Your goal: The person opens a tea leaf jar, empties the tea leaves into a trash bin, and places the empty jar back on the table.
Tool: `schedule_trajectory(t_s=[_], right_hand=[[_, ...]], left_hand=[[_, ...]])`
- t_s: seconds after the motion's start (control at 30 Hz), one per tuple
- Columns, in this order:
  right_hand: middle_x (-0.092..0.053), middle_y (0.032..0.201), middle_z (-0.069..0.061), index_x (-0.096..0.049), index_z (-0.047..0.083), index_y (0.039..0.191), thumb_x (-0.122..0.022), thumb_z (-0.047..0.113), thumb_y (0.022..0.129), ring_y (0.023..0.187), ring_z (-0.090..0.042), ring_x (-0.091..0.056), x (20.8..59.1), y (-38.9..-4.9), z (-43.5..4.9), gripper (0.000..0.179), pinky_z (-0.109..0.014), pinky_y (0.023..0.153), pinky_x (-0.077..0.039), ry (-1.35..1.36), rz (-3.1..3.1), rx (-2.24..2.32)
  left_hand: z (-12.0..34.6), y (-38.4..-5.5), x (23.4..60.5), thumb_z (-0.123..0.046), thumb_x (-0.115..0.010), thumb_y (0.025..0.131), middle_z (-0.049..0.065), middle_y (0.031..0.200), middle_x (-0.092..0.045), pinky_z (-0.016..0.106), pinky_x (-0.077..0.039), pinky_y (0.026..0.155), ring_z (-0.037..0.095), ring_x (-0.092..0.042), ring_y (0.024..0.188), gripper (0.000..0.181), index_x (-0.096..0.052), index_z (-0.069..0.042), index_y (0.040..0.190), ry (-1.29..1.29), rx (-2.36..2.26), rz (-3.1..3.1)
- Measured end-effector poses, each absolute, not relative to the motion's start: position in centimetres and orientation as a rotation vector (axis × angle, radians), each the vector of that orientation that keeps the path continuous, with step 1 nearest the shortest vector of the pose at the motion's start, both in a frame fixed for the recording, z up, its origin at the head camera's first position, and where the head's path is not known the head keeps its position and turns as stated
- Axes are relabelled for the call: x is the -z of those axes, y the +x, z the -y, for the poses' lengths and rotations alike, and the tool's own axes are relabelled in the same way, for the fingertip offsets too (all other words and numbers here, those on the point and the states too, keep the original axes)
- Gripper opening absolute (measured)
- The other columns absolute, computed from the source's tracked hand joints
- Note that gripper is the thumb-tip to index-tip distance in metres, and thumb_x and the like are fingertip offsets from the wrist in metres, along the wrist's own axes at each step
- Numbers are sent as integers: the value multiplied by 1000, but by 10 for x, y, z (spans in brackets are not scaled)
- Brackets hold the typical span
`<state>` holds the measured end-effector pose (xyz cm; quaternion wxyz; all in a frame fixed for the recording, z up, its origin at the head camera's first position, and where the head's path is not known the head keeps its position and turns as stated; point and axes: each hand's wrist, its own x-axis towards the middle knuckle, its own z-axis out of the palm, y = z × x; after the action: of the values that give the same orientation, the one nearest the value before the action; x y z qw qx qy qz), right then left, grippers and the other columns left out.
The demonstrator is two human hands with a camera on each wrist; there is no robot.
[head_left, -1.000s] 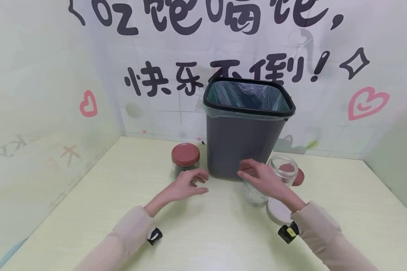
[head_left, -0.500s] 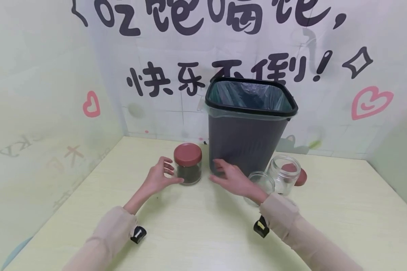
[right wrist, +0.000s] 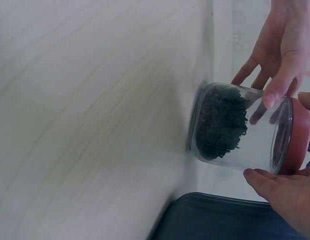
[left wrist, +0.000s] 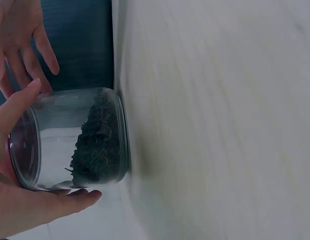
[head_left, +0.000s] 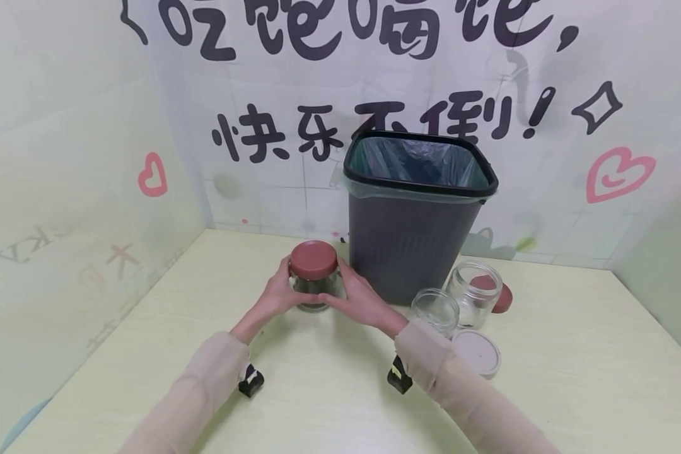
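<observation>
Here's the lidded glass jar (left wrist: 60, 145), standing on the table (head_left: 323, 403) in front of the grey trash bin (head_left: 408, 246) and over to its left. Inside, a heap of dark, shredded dried leaves (left wrist: 97, 150) packs the lower part, the glass showing clear above it, and the red screw lid (head_left: 314, 258) sits on top. The jar is upright, base down, long axis vertical; whether its base bears fully on the table is hard to tell.

And it's both hands on it! The left hand (head_left: 272, 295) is partly open, just wide enough for the jar, thumb across the near side and fingers round the back. The right hand (head_left: 363, 302) mirrors it, curved round the other side, fingertips up by the lid's edge; how firmly it presses, I can't tell. The thumbs nearly meet in front.

Across to the bin: a translucent liner (head_left: 369, 188) folds over its black rim. To the right, two open-topped clear jars, the front jar (head_left: 436, 309) close beside the rear jar (head_left: 462, 293), a pale lid (head_left: 477, 353) lying flat nearer the person, and a second red lid (head_left: 504, 299) behind.
</observation>
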<state>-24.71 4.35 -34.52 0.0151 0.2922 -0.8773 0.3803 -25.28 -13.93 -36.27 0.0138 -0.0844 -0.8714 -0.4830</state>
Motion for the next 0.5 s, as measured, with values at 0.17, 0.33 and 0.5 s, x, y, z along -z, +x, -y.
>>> schedule_trajectory(t_s=[0.17, 0.33, 0.5], right_hand=[[-29, 141, -17, -19, 1, 140, -63, 23, 83, 125, -31, -35, 349, -249, -41, 75, -42, 96, -36, 851, 2693, -1257], [-31, 140, -18, -22, 0, 139, -61, 19, 84, 119, -34, -42, 351, -249, -41, 69, -41, 90, -42, 820, 2662, -1344], [-38, 134, -19, -27, -2, 136, -59, 16, 85, 114, -31, -47, 354, -245, -43, 63, -40, 86, -45, 796, 2628, -1377]], left_hand=[[137, -258, 363, -21, -79, 65, 21, 137, -31, 51, -29, 99, 35, -31, 125, 96, -18, 1, 135, -214, 1548, 2683], [137, -264, 366, -20, -79, 65, 22, 135, -34, 50, -29, 99, 35, -31, 125, 93, -20, 2, 133, -185, 1543, 2671], [138, -261, 367, -20, -81, 62, 22, 134, -36, 50, -30, 99, 35, -33, 123, 95, -21, 2, 133, -211, 1516, 2697]])
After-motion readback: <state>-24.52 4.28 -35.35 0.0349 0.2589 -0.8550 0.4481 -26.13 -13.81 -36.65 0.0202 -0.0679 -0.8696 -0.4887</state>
